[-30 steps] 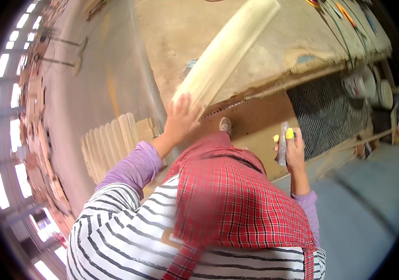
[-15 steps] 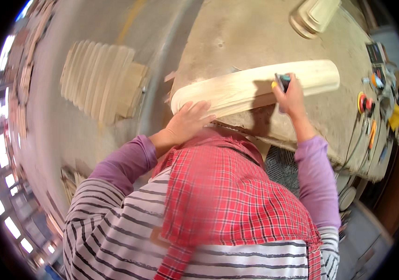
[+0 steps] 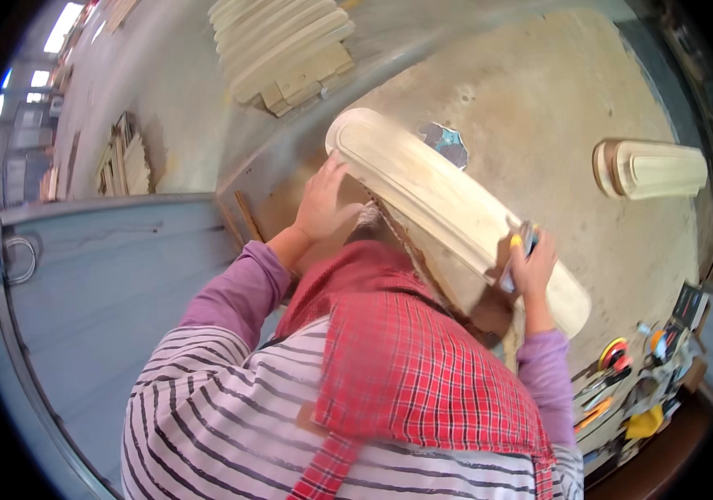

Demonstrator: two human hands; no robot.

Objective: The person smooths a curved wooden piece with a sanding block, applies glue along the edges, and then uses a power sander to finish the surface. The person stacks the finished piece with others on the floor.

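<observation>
Head view looks down on a red checked apron (image 3: 431, 367) first, over a shirt with dark stripes (image 3: 240, 417). Just past it are two bare hands. The left hand (image 3: 321, 204) has its fingers a bit wide, and the tips seem to touch the near edge of a long pale board (image 3: 448, 196), close to its rounded left end. It grips nothing. The right hand (image 3: 535, 265) has its fingers curled around a small thing (image 3: 530, 237), near the board's other end. That thing has dark parts, but it is too blurry to name.

The board lies on a big worktable (image 3: 540, 100), slanting along the near side. To do this well, it seems wise to press the left fingers firmly so the board cannot slide, and to use a light, even touch with the right hand. The raised rim looks easy to nick, so going slowly there should help.

Behind the board is a blue and grey patch (image 3: 444, 146). Off to the right are tools with a red and yellow disc (image 3: 613, 353) and a yellow cloth (image 3: 644, 423). Farther over sits a shorter pale wood piece (image 3: 660, 170). Beyond the table, many ridged boards (image 3: 281, 37) are stacked up, and bright windows (image 3: 63, 27) shine far away
</observation>
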